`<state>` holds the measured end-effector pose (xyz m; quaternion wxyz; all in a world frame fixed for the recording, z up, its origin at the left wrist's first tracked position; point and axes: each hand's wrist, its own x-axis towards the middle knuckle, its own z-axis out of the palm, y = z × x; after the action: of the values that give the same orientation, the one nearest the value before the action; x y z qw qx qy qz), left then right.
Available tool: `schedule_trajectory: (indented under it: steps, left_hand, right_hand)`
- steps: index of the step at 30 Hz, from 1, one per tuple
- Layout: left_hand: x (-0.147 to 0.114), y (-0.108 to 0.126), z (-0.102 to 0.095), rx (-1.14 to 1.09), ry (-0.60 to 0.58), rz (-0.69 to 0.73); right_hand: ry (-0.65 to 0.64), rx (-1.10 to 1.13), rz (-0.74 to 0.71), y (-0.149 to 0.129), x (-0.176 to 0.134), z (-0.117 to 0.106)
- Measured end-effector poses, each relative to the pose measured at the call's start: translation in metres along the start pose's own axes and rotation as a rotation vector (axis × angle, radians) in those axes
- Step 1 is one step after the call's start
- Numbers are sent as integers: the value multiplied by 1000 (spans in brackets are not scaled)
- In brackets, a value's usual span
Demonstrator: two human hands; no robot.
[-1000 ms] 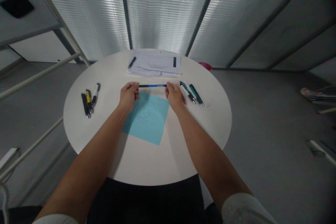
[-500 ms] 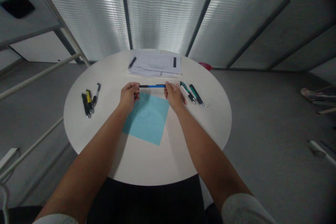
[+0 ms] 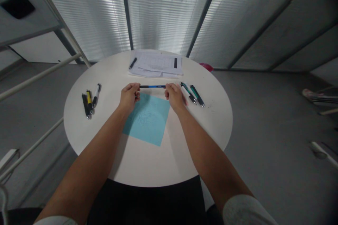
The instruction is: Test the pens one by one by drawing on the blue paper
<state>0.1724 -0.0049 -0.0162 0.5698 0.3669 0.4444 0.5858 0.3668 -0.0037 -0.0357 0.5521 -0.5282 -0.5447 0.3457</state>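
Note:
A blue and black pen [image 3: 152,86] is held level between my two hands, just beyond the top edge of a blue sheet of paper [image 3: 148,119]. My left hand [image 3: 129,96] pinches its black end, and my right hand [image 3: 173,95] pinches the other end, which the fingers hide. Faint pen lines show on the blue sheet. Close to my right hand lie two pens with green parts, one lighter [image 3: 188,93] and one darker [image 3: 197,95]. Something pinkish is partly hidden behind that hand.
On the left of the round white table [image 3: 148,168] lie a black pen [image 3: 86,106], a yellow pen [image 3: 89,100] and a white pen [image 3: 96,95]. Printed papers [image 3: 155,64] with a black pen [image 3: 132,63] on them lie at the back. A metal rail [image 3: 39,74] stands left.
The pen has turned slightly about its length, so its clip side looks different between my fingers. Both hands stay in nearly the same place.

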Motion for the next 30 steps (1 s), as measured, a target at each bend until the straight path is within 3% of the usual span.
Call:
schedule_trajectory:
  steps: [6,13,30]
  left_hand:
    - [1,-1,-1,-12,-22,14]
    - [0,1,-1,-25,-12,16]
    - [0,1,-1,-11,16,5]
  right_hand:
    - [-1,0,33,-3,-1,0]
    - [-12,161,78,4,3,4]
    - [-10,13,-2,1,1,1]
